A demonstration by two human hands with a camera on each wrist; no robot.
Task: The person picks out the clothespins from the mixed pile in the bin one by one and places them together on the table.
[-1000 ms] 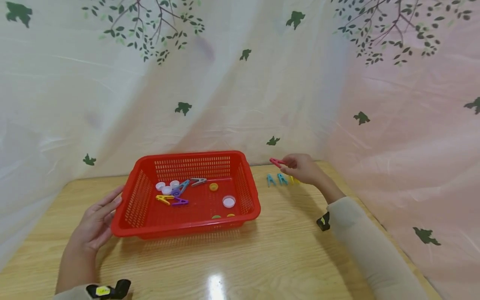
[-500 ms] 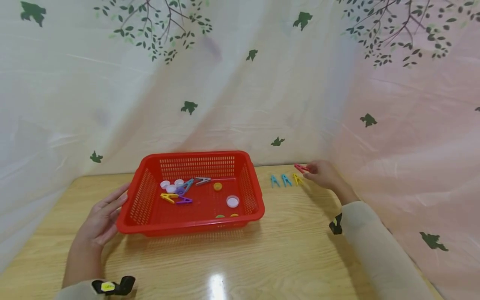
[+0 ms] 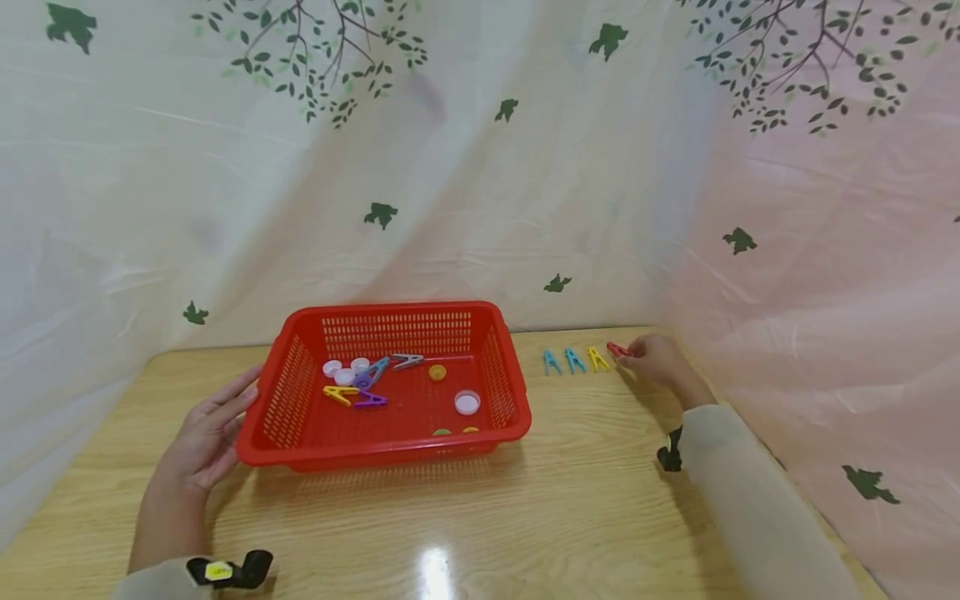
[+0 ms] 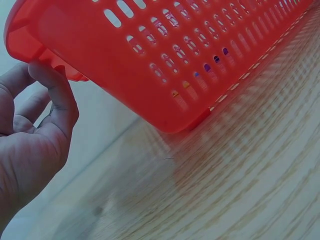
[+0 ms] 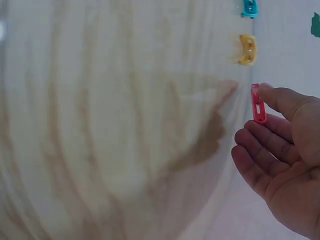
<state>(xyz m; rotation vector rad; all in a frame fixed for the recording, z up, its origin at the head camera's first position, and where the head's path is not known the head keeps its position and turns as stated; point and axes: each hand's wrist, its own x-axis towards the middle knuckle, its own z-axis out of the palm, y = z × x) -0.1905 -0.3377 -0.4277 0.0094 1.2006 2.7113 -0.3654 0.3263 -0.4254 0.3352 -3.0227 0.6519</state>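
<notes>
At the left of the head view, my left hand [image 3: 206, 442] holds the red plastic basket [image 3: 386, 454] by its left rim. The left wrist view shows bent fingers right at the basket rim [image 4: 20, 47]. Inside lie a yellow clothespin [image 3: 341, 393], a purple one, a blue one and a grey one, among several small round caps [image 3: 467, 403]. My right hand [image 3: 660, 360] pinches a red clothespin [image 3: 618, 350] between thumb and fingers, close over the table at the right. In the right wrist view, the thumb presses on the red clothespin [image 5: 258, 104].
Left of the red clothespin, two blue clothespins [image 3: 574, 361] and a yellow clothespin [image 3: 597, 359] stand in a row on the wooden table [image 3: 585, 500]. A pale curtain [image 3: 465, 208] with leaf prints hangs along the table's back edge and right side.
My right hand has carried the red clothespin rightward and down, past the yellow one, to the end of the row. The left hand stays at the basket; the head view has shifted slightly.
</notes>
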